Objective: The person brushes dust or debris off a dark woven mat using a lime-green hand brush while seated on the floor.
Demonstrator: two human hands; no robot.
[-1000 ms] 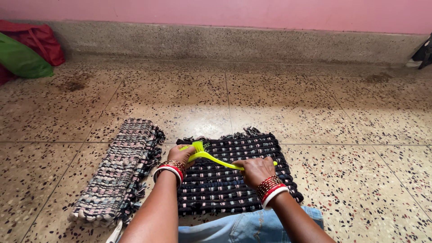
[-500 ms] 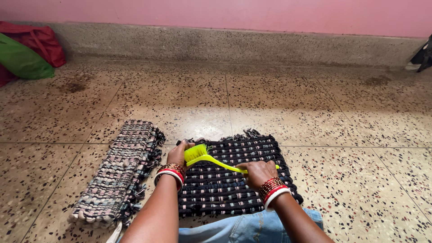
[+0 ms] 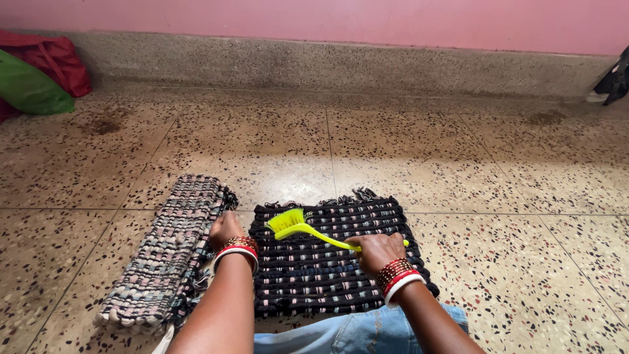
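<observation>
right hand (image 3: 378, 250): my fingers grip the yellow brush (image 3: 308, 229) handle, bristles down on the black mat (image 3: 327, 269)
left hand (image 3: 226, 229): curled at the mat's edge, steadying it; grip unclear

Neon-yellow brush (image 3: 298, 227); black mat (image 3: 334, 262), pale stripes; speckled terrazzo floor (image 3: 419, 157); pink wall (image 3: 341, 16).

A single head-worn camera looks forward and down from a low, seated height. It sits close over the dark woven mat (image 3: 334, 255) on the speckled floor (image 3: 498, 170), facing the pink wall (image 3: 341, 16) and its grey skirting beyond.
</observation>
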